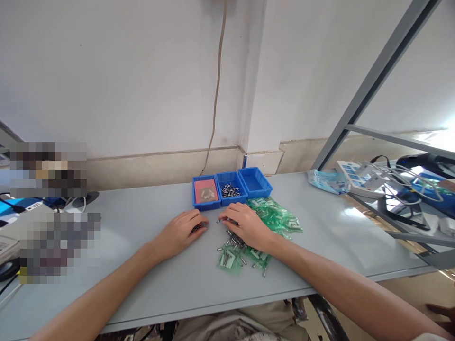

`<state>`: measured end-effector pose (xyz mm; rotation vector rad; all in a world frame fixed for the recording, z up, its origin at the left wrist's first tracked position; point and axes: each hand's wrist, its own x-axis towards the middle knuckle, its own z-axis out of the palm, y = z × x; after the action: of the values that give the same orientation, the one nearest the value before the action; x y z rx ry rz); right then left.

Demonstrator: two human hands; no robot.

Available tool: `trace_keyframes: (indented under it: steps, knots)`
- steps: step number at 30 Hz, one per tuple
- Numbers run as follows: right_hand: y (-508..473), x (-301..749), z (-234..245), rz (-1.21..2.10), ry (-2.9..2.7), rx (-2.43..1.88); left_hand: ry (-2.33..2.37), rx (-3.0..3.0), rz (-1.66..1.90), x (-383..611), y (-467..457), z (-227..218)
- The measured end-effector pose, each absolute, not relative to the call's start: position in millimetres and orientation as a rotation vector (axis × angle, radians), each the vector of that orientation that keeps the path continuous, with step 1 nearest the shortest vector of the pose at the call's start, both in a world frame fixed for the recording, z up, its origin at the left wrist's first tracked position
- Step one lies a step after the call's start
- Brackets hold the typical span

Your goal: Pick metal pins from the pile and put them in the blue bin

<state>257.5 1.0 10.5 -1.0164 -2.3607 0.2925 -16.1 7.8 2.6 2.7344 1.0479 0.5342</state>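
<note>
My left hand (182, 231) rests on the table with its fingers curled over some small metal pins, mostly hidden in its grasp. My right hand (247, 223) is closed in a pinch, and the tip of a small metal pin shows at its fingertips. Below the right hand lies a loose heap of metal pins (233, 240). A small green bag (227, 259) with pins and a white label lies at the heap's near side. More green bags (275, 215) are piled to the right. Behind the hands, the middle blue bin (231, 187) holds many loose pins.
The left blue bin (206, 192) contains a pink sheet and a small clear bag; the right blue bin (254, 182) shows its bare floor. A blue-white plastic packet (329, 182), a power strip (357, 179) and cables stand at right. A grey metal frame post (369, 90) slants upward there.
</note>
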Motion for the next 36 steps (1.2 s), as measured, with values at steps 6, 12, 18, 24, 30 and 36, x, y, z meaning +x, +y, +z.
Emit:
trace_keyframes:
  steps: [6,12,18,24,30,36]
  knots:
    - [0.1,257.0,12.1,0.313,-2.354,-1.04,1.045,2.737,0.524,-16.0,8.1,2.8]
    - [0.9,257.6,9.8,0.331,-2.357,-1.039,1.034,2.734,0.548,-15.8,7.5,3.1]
    - [0.4,257.9,9.4,0.366,-2.319,-1.093,1.027,2.731,0.552,-15.8,7.5,3.4]
    - [-0.1,257.5,12.9,0.647,-2.135,-1.1,1.042,2.724,0.524,-16.2,7.4,3.5]
    - [1.8,254.0,20.4,1.125,-1.766,-0.984,1.03,2.744,0.543,-16.3,7.8,2.7]
    - [3.8,253.7,25.0,1.349,-1.455,-1.015,1.021,2.75,0.548,-15.9,8.0,2.8]
